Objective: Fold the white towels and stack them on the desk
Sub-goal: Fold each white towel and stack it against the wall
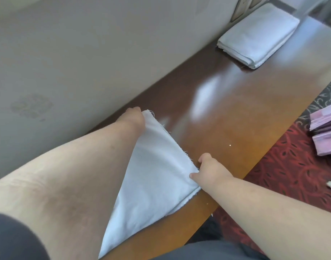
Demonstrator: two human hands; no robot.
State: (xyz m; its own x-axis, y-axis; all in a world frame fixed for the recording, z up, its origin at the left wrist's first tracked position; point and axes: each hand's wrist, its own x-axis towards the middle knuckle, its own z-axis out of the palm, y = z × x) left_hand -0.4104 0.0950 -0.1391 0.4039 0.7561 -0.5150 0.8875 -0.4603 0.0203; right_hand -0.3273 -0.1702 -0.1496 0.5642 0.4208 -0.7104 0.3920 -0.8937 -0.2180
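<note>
Head view: a white towel (151, 166) is laid flat on the bench (235, 117), partly folded, w/ its long axis running from the near-left edge toward the far wall. Its frayed right edge is held at both ends. The far corner is pinched by the left hand (135, 117), fingers curled onto the cloth; the near corner is gripped by the right hand (207, 169), thumb on top and fingers curled over the edge. So both hands are closed on the towel.

Key relation: the towel lies directly between the hands, w/ its body spread left of the held edge, under the left forearm. Judged: the next fold is prob. carried across the short axis, right edge over to the left, or far end drawn to near end; cannot be told which.

A folded towel stack (258, 34) sits well apart, at the far right of the bench by the wall; the right hand is nearer to it.

Materials: thin woven cloth, loose threads at the edges, limp. Bench top is glossy brown wood, w/ glare patches, likely slick under the cloth. Red patterned carpet (292, 175) lies below.
</note>
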